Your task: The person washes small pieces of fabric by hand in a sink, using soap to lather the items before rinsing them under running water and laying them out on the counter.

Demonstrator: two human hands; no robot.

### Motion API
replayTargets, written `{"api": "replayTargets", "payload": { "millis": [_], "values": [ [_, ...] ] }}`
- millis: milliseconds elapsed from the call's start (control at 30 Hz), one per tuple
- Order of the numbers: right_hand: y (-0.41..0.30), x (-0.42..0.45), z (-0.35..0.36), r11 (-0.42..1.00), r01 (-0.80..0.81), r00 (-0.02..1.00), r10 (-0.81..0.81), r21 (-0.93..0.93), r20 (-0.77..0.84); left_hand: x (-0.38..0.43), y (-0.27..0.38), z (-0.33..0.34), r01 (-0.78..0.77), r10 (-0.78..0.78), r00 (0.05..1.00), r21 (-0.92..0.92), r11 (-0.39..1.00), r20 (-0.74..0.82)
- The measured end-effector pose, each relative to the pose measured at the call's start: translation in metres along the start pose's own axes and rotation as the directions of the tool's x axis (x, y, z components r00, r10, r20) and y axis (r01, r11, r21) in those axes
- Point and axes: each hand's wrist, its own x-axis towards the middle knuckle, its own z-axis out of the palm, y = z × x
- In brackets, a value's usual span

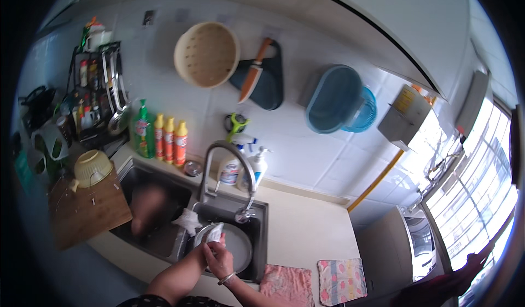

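Note:
Over the right sink bowl, my left hand is mostly hidden behind my right one, beside a crumpled white cloth or wipe that it appears to hold. My right hand, with a bangle at the wrist, has its fingers curled against my left hand and wrist; whether they pinch anything is hidden. Below both hands a round, pale grey pan or plate lies in the steel bowl. Another crumpled whitish cloth rests on the divider between the bowls. The arched faucet stands behind.
A blurred pinkish thing is in the left bowl. A wooden cutting board with a cream bowl overlaps that sink's left edge. Bottles line the back. A pink cloth and a patterned cloth lie on the counter at right.

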Motion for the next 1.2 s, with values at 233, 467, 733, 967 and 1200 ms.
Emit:
{"api": "replayTargets", "payload": {
  "millis": [233,467,733,967,1200],
  "values": [
    [0.049,0.064,-0.015,0.975,-0.154,0.973,0.121,-0.157,-0.198,0.004,-0.017,0.027,-0.030,0.030,0.999,0.021,0.999,-0.031],
    [0.087,0.078,0.016,0.925,-0.327,0.918,0.359,0.191,-0.168,-0.007,0.000,0.007,-0.031,0.034,0.999,0.075,0.997,-0.038],
    [0.042,0.004,0.035,0.996,0.054,0.974,-0.036,0.074,-0.223,-0.029,0.002,-0.038,0.012,-0.002,0.993,0.080,0.997,-0.119],
    [0.006,-0.009,0.013,0.902,0.430,0.871,-0.428,-0.048,-0.243,-0.035,0.001,-0.046,0.009,0.000,0.992,0.076,0.997,-0.127],
    [0.036,0.055,0.013,0.995,0.042,0.973,-0.060,-0.087,-0.221,-0.015,-0.005,0.006,-0.008,0.010,1.000,0.112,0.994,-0.017]
  ]
}}
